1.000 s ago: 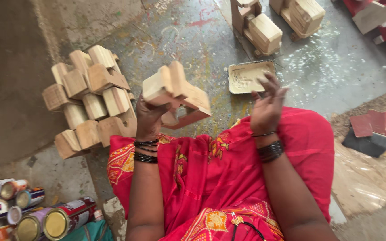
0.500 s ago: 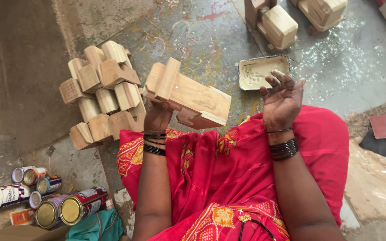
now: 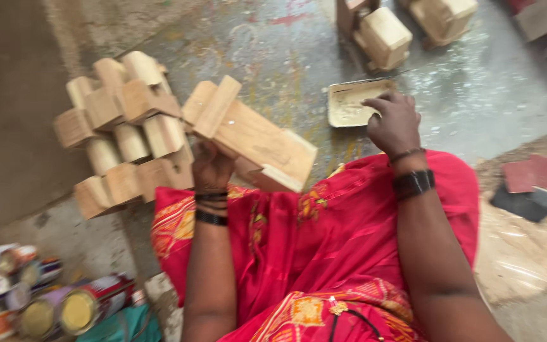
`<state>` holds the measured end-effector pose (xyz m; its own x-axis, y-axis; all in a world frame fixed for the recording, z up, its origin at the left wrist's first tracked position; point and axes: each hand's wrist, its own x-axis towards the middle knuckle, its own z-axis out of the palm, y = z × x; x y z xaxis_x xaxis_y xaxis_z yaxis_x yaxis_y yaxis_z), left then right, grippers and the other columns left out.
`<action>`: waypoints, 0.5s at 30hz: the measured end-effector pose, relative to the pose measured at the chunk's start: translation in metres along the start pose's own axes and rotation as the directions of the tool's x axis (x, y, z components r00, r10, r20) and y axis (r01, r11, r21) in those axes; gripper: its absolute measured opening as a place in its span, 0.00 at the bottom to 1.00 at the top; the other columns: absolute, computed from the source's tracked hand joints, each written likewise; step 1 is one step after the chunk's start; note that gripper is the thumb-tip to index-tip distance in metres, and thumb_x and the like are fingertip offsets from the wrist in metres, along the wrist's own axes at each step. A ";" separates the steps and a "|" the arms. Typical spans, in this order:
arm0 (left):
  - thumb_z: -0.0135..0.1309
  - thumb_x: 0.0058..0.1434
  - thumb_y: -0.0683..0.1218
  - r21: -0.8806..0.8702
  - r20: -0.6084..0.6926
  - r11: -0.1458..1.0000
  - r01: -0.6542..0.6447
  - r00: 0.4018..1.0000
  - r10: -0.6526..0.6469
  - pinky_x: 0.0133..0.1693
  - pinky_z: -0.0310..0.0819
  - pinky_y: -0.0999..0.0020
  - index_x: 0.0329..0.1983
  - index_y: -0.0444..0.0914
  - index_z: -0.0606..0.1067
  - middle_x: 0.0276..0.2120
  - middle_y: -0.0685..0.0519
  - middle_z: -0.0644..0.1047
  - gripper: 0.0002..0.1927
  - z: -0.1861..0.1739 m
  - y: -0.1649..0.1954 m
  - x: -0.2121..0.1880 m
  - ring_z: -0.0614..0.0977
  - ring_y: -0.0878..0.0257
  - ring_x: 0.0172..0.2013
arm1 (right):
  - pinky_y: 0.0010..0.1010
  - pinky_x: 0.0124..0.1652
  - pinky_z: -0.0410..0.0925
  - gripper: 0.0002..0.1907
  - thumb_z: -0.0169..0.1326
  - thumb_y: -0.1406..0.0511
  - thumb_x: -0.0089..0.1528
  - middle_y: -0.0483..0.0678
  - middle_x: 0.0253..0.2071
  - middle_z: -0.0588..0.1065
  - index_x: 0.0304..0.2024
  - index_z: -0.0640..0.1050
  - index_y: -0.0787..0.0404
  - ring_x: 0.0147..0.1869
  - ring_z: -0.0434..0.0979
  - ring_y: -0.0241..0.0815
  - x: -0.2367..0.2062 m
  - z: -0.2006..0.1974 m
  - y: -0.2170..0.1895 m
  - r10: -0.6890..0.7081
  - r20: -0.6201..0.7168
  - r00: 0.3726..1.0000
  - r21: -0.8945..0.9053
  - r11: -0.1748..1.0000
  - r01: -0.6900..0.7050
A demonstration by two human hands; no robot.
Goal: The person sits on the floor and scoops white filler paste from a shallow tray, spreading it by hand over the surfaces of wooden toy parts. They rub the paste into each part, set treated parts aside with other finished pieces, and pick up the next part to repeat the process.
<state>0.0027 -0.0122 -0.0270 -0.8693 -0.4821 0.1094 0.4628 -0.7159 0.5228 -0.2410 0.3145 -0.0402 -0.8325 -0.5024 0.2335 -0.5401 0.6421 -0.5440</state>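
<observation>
Two hands: both bare, reaching out from a seated person's red cloth lap, seen from above.
Left hand: closed from below around a wooden piece, fingers curled under it and mostly hidden; dark bangles sit at the wrist.
Wooden piece: pale, unpainted, shaped like a flat board with a thick crossbar at one end; it is held up off the floor, just left of the picture's centre.
Long axis of the piece: it runs from about 10 o'clock to about 4 o'clock, the crossbar end pointing to 10 o'clock and the plain cut end pointing to 4 o'clock, tilted slightly downward.
Right hand: palm down, fingers loosely bent and narrowly spread, fingertips resting on the near rim of a shallow tray; it grips nothing that can be seen.
Tray: small, square, cream-coloured, lying on the grey floor at 1 o'clock from the wooden piece.
Stack of wooden pieces: similar pale blocks piled at 9 o'clock, just beside the held piece.
Paint tins: several lying at 7 o'clock, blurred.
Wooden blocks: two more at 12 to 1 o'clock, well apart from the hands.
</observation>
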 end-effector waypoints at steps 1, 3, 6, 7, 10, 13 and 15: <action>0.65 0.62 0.42 -0.004 0.004 1.000 -0.001 1.000 0.001 0.71 0.63 0.47 0.70 0.32 0.64 0.65 0.45 0.72 0.35 0.000 -0.002 0.001 0.71 0.49 0.68 | 0.53 0.55 0.62 0.20 0.56 0.69 0.56 0.44 0.52 0.75 0.48 0.85 0.43 0.61 0.67 0.54 0.007 0.003 0.009 0.030 0.048 0.998 -0.109 0.994 -0.025; 0.65 0.63 0.42 -0.006 0.005 1.000 -0.006 1.000 0.006 0.72 0.61 0.48 0.70 0.32 0.65 0.66 0.46 0.72 0.34 0.002 -0.002 0.001 0.71 0.51 0.68 | 0.58 0.53 0.59 0.22 0.57 0.69 0.54 0.43 0.52 0.74 0.48 0.85 0.39 0.63 0.64 0.55 0.019 0.012 0.023 0.086 0.142 0.986 -0.278 0.960 -0.043; 0.65 0.65 0.42 -0.037 -0.039 0.998 -0.044 0.998 0.042 0.76 0.58 0.48 0.70 0.32 0.65 0.67 0.47 0.71 0.33 0.011 -0.007 0.004 0.69 0.52 0.70 | 0.61 0.56 0.55 0.24 0.57 0.67 0.54 0.42 0.52 0.72 0.49 0.84 0.35 0.64 0.62 0.55 0.027 0.038 0.031 0.118 0.248 0.961 -0.385 0.923 -0.014; 0.64 0.65 0.43 -0.050 -0.029 0.998 -0.028 0.999 0.027 0.75 0.58 0.48 0.70 0.32 0.64 0.67 0.47 0.71 0.33 0.016 -0.008 0.005 0.69 0.52 0.70 | 0.60 0.56 0.55 0.25 0.56 0.68 0.54 0.42 0.52 0.72 0.50 0.84 0.34 0.64 0.62 0.53 0.028 0.048 0.030 0.104 0.264 0.959 -0.381 0.925 0.005; 0.64 0.65 0.44 -0.085 -0.020 0.996 -0.002 1.000 0.000 0.75 0.57 0.48 0.71 0.31 0.64 0.68 0.46 0.70 0.35 0.030 -0.008 0.008 0.68 0.51 0.71 | 0.59 0.59 0.54 0.23 0.53 0.67 0.60 0.41 0.54 0.71 0.52 0.83 0.34 0.66 0.63 0.51 0.032 0.070 0.025 0.051 0.263 0.963 -0.380 0.924 0.055; 0.62 0.66 0.46 -0.103 -0.049 0.995 0.002 0.999 -0.007 0.75 0.56 0.47 0.72 0.30 0.63 0.68 0.46 0.70 0.34 0.040 -0.006 0.009 0.68 0.51 0.71 | 0.62 0.58 0.52 0.21 0.53 0.65 0.59 0.42 0.56 0.70 0.51 0.83 0.35 0.65 0.62 0.51 0.038 0.082 0.018 0.048 0.274 0.961 -0.454 0.887 0.085; 0.62 0.67 0.46 -0.102 -0.053 0.995 0.010 0.998 -0.015 0.74 0.55 0.48 0.72 0.30 0.63 0.68 0.46 0.70 0.35 0.041 -0.008 0.009 0.67 0.51 0.71 | 0.64 0.57 0.51 0.20 0.53 0.64 0.59 0.41 0.56 0.70 0.50 0.84 0.35 0.65 0.61 0.51 0.041 0.086 0.016 0.069 0.291 0.954 -0.490 0.867 0.087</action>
<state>-0.0160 0.0097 0.0049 -0.8658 -0.4972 0.0567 0.4697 -0.7683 0.4348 -0.2736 0.2542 -0.1090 -0.7956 -0.6038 -0.0493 -0.6014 0.7970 -0.0566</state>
